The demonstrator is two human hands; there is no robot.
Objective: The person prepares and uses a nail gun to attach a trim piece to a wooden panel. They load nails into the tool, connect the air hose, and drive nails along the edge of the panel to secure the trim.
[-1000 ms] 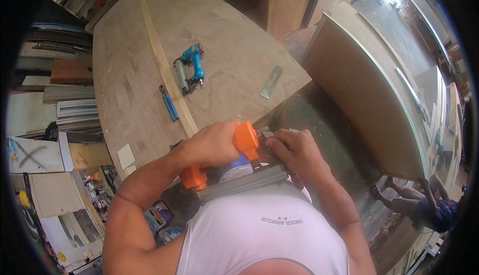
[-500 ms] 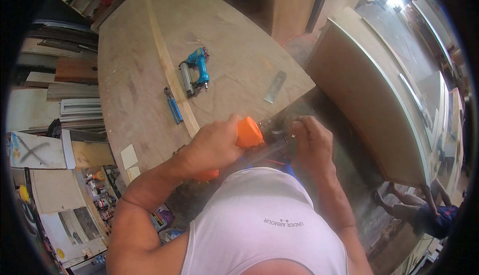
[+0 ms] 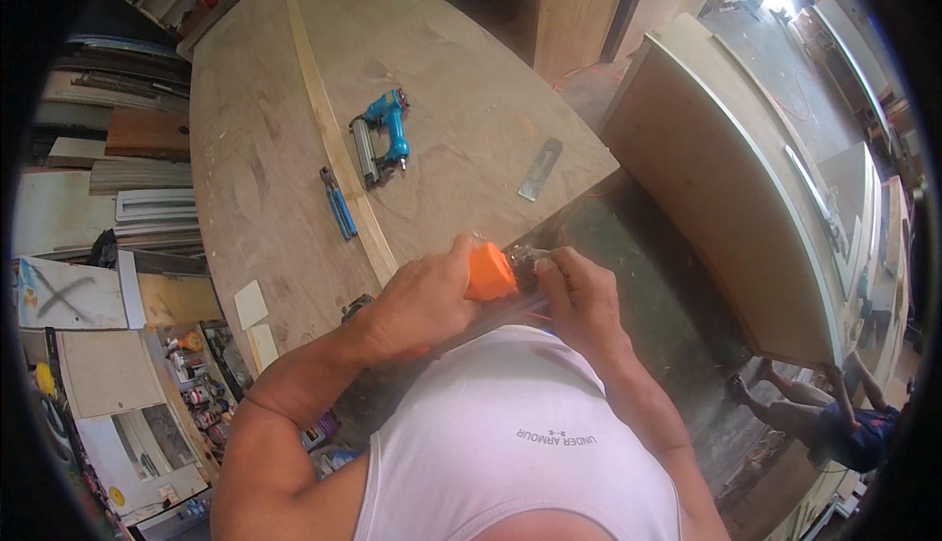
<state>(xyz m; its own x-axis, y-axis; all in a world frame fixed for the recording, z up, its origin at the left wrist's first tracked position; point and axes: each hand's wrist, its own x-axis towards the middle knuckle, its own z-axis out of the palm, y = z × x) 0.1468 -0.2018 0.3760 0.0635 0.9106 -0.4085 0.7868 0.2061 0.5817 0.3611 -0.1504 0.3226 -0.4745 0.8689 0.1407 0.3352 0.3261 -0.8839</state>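
My left hand (image 3: 422,291) is closed round an orange drill (image 3: 489,271), its nose pointing right, just off the near edge of a wooden worktable (image 3: 471,100). At the drill's dark chuck (image 3: 525,257), the fingers of my right hand (image 3: 586,296) are pinched together. Whether a bit sits in the chuck or between those fingers is too small to make out. Farther up the tabletop lie a teal nail gun (image 3: 392,134), blue-handled pliers (image 3: 339,206) and a flat metal blade (image 3: 541,170).
A long pale wood strip (image 3: 324,114) runs along the table. To the right stands a large wooden panel (image 3: 706,178) on its side, with another person (image 3: 834,418) behind its near end. Stacked boards (image 3: 147,178) and shelves of small items (image 3: 201,384) line the left.
My right hand has moved left, from apart to the drill's chuck. The drill stays in my left hand at nearly the same spot, its lower orange end now mostly hidden.
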